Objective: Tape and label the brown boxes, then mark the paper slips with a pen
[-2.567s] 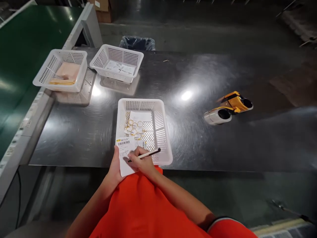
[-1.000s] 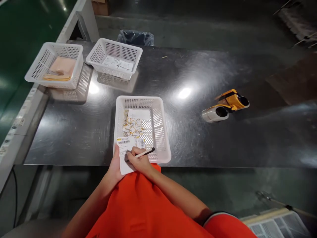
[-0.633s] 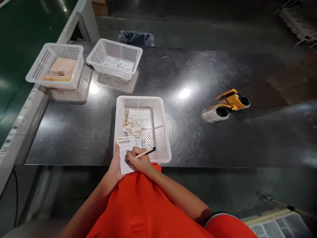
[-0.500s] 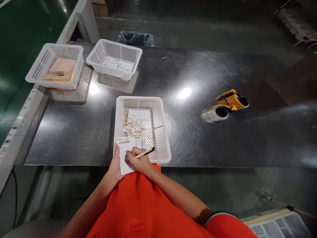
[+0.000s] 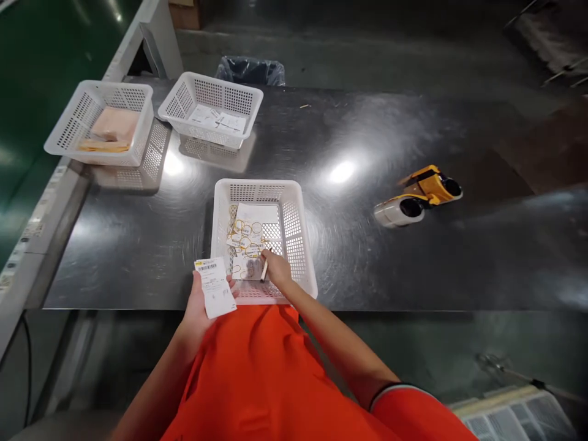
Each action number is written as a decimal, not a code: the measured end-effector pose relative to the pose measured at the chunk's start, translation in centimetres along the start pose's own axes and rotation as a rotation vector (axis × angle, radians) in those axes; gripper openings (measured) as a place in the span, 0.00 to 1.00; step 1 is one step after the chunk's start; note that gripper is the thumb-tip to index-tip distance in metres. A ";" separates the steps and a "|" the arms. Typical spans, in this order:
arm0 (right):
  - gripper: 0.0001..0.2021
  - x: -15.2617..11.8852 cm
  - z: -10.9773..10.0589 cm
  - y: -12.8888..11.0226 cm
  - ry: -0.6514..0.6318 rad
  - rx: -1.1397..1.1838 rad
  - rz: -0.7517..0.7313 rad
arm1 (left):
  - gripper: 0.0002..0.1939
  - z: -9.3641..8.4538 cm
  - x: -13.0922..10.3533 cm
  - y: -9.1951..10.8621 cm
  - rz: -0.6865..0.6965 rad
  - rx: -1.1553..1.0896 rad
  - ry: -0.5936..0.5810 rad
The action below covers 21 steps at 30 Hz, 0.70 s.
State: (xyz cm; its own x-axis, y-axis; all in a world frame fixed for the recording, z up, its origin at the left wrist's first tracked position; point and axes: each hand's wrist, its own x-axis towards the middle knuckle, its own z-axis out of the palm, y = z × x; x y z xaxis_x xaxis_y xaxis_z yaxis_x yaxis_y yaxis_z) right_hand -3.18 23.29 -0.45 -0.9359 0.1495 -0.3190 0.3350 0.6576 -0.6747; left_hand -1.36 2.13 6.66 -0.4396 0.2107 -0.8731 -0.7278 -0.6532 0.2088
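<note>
Head view: a stack of slips (image 5: pixel 217 289) is held in the left hand (image 5: pixel 196 303), fingers curled around it; a pen (image 5: pixel 264 271) appears pinched in the nearly closed right hand (image 5: pixel 278 269), poised over a basket (image 5: pixel 294 233). A reach among its contents is judged to be in hand; careful separation is called for, since rubber bands (image 5: pixel 241 231) are strewn over papers (image 5: pixel 258 213) beyond that grip. Beyond the left grip, a tub (image 5: pixel 146 125) and a second tub (image 5: pixel 215 136) are set; well right of both, a yellow tool (image 5: pixel 430 186) is seen.
</note>
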 end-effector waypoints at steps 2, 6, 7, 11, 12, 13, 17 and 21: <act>0.07 0.8 0.7 1.1 -0.067 -0.153 0.003 | 0.33 -0.5 0.2 0.2 0.007 0.005 0.002; 0.18 1.5 1.6 1.9 -0.166 -0.376 -0.026 | 0.32 -0.6 0.0 -0.3 -0.017 0.008 -0.055; 0.18 1.7 1.6 1.9 -0.187 -0.403 -0.033 | 0.32 -0.6 0.0 -0.5 -0.021 0.008 -0.054; 0.12 2.1 0.5 2.2 -0.194 -0.419 -0.033 | 0.32 -0.5 -0.2 -0.8 -0.023 0.020 -0.054; 0.11 2.0 -0.1 2.2 -0.172 -0.409 -0.027 | 0.32 -0.6 -0.3 -0.8 -0.023 0.023 -0.066; 0.11 1.8 -1.0 2.1 -0.149 -0.396 -0.021 | 0.33 -0.5 -0.4 -0.7 -0.024 0.023 -0.076; 0.07 0.5 -5.7 0.6 0.054 -0.344 -0.074 | 0.31 -0.4 -0.6 -0.1 -0.017 0.026 -0.094; 0.08 -1.5 -10.1 -3.2 0.242 -0.291 -0.344 | 0.32 0.2 0.1 -0.4 -0.009 0.063 -0.103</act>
State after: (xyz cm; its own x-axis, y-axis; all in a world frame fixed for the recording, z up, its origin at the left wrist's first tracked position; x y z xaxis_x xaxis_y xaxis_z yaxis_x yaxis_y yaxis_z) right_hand -3.95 28.44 8.91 -0.9966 0.0326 0.0756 -0.0086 0.8722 -0.4891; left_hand -1.28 2.57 6.60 -0.4824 0.2923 -0.8258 -0.7624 -0.6043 0.2314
